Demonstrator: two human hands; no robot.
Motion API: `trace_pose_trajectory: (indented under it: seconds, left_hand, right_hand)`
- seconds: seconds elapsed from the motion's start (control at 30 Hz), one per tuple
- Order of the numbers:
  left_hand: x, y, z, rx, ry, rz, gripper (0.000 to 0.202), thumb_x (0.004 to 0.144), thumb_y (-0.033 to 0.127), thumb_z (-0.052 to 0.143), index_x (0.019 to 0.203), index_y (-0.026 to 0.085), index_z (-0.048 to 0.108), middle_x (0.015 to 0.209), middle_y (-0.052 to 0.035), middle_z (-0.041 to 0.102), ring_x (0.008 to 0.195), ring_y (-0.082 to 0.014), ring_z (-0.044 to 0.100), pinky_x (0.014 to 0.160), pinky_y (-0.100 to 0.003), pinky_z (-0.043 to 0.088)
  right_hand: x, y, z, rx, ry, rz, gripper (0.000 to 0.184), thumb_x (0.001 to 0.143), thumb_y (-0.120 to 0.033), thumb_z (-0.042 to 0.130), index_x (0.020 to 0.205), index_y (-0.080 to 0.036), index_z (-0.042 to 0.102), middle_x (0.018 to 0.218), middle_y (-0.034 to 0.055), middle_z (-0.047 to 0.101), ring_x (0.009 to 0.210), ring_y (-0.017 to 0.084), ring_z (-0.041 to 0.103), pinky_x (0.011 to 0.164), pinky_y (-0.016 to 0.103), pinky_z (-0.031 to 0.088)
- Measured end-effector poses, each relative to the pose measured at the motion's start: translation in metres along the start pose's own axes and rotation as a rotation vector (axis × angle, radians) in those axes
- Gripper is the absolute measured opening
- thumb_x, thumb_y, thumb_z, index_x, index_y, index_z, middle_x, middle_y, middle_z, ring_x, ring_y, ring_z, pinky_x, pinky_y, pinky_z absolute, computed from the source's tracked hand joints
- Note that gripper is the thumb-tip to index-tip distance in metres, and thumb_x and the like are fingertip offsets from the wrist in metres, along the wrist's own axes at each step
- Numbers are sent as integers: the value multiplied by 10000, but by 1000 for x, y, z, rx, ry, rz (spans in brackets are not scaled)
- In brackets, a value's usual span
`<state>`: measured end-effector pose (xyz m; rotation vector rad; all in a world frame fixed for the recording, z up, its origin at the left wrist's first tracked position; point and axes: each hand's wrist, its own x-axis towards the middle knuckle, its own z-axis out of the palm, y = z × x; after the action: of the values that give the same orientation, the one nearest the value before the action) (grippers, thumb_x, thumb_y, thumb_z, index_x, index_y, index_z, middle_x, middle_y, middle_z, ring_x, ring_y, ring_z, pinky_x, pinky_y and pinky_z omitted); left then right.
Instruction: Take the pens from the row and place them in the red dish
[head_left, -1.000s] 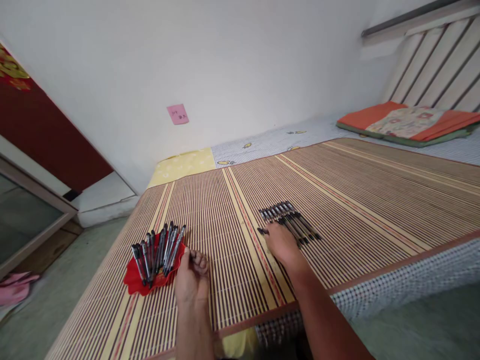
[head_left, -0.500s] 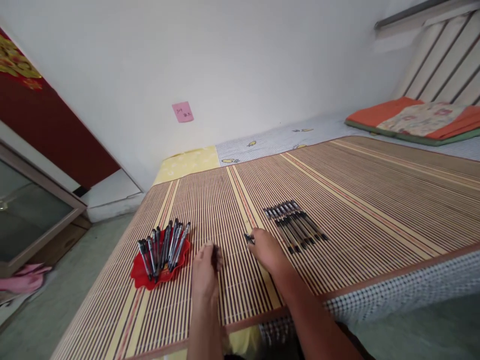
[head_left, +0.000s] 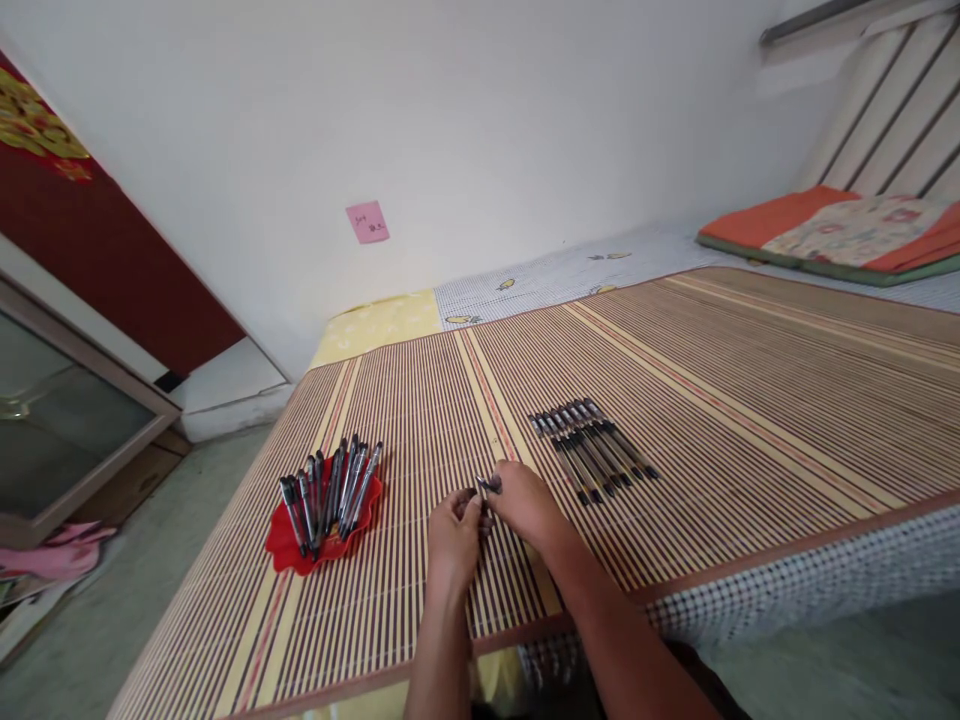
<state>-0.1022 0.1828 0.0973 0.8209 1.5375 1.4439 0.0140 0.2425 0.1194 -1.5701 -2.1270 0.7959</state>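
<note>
My left hand (head_left: 456, 530) and my right hand (head_left: 523, 503) meet over the striped mat, fingers pinched together. Between their fingertips a short dark, silvery part of a pen (head_left: 484, 484) shows; the rest of it is hidden by the fingers. Right of my hands, several pen bodies (head_left: 606, 462) lie side by side, slanting. Just beyond them is a row of short silver-and-black pieces (head_left: 564, 416) that look like pen caps. To the left, several capped pens (head_left: 337, 490) lie bunched in a red wavy-edged dish (head_left: 285, 548).
The striped bamboo mat (head_left: 720, 400) covers a bed, with a checked sheet (head_left: 780, 570) hanging over the near edge. Folded orange bedding (head_left: 817, 228) lies at the far right. Behind is a white wall with a pink note (head_left: 367, 222). A glass-panelled door (head_left: 67, 410) stands at left.
My left hand has moved right and slightly forward, up to the pen in my right hand. My right hand has shifted slightly left. The dish and the rows of pens stay in place.
</note>
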Motion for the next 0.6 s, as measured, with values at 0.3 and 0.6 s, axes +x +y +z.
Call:
trace_pose_trajectory:
  seconds: [0.3, 0.6]
  left_hand:
    - [-14, 22, 5, -267, -210, -150, 438, 610, 398, 861, 944, 149, 725, 934, -89, 736, 746, -156, 665, 627, -229, 519]
    - [-15, 27, 5, -255, -179, -161, 502, 560, 424, 884, 943, 142, 723, 912, -85, 715, 759, -168, 639, 601, -243, 514]
  right_hand:
    - [3, -6, -2, 730, -16, -7, 52, 727, -161, 663, 772, -152, 636, 697, 11, 668, 668, 156, 645, 613, 238, 467]
    - [3, -10, -8, 836, 20, -57, 87, 701, -235, 676, 729, -158, 646, 651, -4, 645, 628, 147, 613, 595, 246, 460]
